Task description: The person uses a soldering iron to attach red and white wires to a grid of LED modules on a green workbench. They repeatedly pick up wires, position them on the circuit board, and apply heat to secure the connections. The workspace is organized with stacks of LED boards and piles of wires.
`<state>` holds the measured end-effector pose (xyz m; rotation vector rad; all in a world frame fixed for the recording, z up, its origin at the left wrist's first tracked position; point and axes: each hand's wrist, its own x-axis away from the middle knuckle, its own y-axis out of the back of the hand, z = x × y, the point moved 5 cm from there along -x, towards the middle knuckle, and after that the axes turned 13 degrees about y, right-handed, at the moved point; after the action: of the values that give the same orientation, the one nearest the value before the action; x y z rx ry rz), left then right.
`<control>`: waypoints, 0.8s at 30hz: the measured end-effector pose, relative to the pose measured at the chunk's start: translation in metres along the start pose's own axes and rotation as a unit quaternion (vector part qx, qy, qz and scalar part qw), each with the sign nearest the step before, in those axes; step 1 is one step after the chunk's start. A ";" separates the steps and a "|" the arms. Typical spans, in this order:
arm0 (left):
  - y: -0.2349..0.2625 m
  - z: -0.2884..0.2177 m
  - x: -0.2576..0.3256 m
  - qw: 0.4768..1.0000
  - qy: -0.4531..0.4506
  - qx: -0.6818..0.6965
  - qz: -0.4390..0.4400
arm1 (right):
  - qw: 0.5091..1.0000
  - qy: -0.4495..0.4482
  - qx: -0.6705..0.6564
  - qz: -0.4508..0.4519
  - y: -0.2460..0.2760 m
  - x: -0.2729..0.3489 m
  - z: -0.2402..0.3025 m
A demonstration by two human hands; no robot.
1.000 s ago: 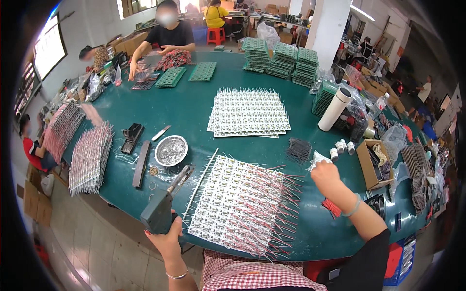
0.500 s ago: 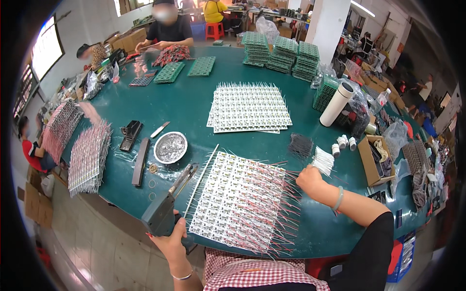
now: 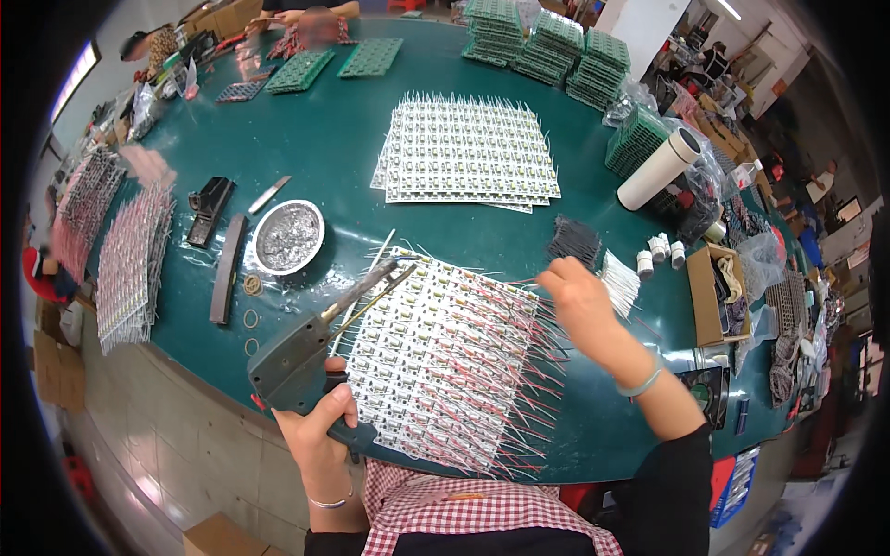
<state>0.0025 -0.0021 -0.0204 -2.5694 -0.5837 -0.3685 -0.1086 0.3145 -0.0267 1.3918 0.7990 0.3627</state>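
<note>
My left hand [image 3: 320,431] is wrapped round the grip of a dark green soldering gun [image 3: 287,360]. The gun's metal tip and thin feed tube reach over the upper left of a white circuit board panel [image 3: 399,343]. Red and white wires [image 3: 505,371] stick out in rows across the panel's right half. At the panel's upper right corner, my right hand [image 3: 577,292] is pinched on a thin red wire [image 3: 521,282]. Beyond that hand lie a bundle of black wires [image 3: 576,241] and a bundle of white wires [image 3: 619,283].
A metal bowl of solder scraps [image 3: 288,238], a long dark bar [image 3: 228,269] and a knife [image 3: 270,194] lie left. More white panels [image 3: 468,153] are stacked ahead. A white flask [image 3: 659,169], small bottles [image 3: 659,247] and an open carton [image 3: 709,296] stand right.
The soldering gun has moved up and right, its tip now over the panel. My right hand has shifted toward the panel's upper right corner. The view has tilted down.
</note>
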 end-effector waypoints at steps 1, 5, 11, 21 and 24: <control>-0.003 0.002 -0.003 1.000 0.007 -0.009 0.004 | 0.998 -0.004 -0.040 -0.039 -0.006 -0.010 0.008; -0.022 0.008 -0.012 0.999 0.016 -0.040 0.019 | 0.981 -0.014 -0.134 -0.141 -0.027 -0.038 0.031; -0.032 0.020 -0.025 0.991 0.037 -0.128 -0.012 | 0.976 -0.022 -0.147 -0.156 -0.071 -0.047 0.031; -0.040 0.049 -0.037 0.952 -0.038 -0.302 0.020 | 0.985 -0.008 -0.129 -0.117 -0.077 -0.049 0.038; -0.044 0.049 -0.044 0.940 -0.063 -0.335 0.033 | 0.985 -0.001 -0.129 -0.118 -0.076 -0.050 0.037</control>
<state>-0.0487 0.0434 -0.0604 -3.2783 -0.4656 -0.4405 -0.1348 0.2404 -0.0857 1.0433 0.8724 0.2702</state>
